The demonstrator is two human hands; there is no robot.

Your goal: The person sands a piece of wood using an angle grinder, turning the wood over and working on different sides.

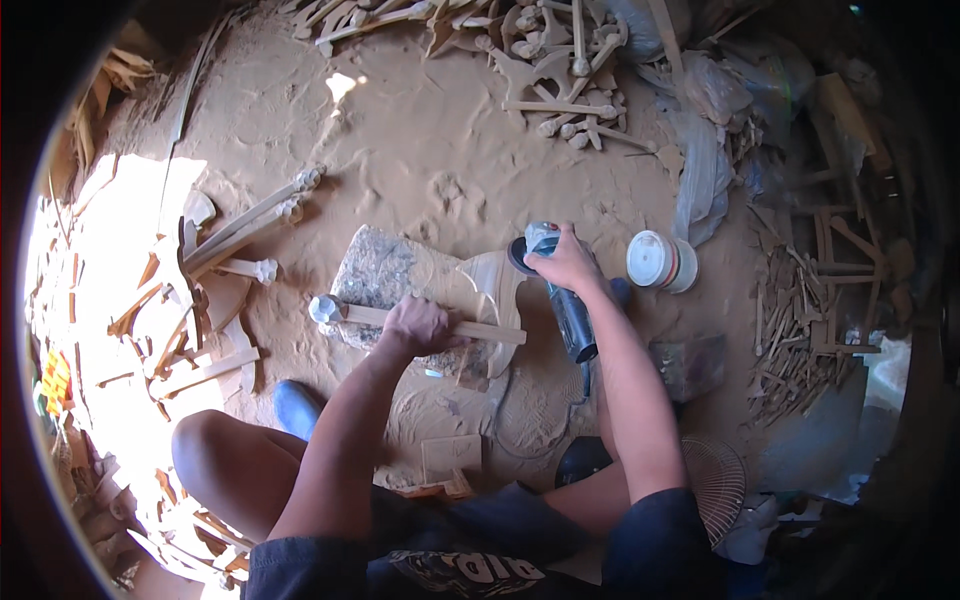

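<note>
Dark sleeve (655,535) nearest, at right. Head view: I see left hand (420,326) closed round a bar (492,332) over the central slab (375,268); right hand (568,264) curled round a grinder (573,325), right of slab; tub (650,259) farther right.

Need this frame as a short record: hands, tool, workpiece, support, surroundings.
left hand: closed around the wooden bar
right hand: gripping the power tool near its disc end
tool_state: disc apart from the bar; running or not, cannot tell
workpiece: straight bar, pale faceted knob at its left end
support: mottled block beneath the bar; contact unclear
right_side: white tub beyond the right hand
lower_right: round wire guard
far_side: heaped wooden parts
floor: dusty
</note>
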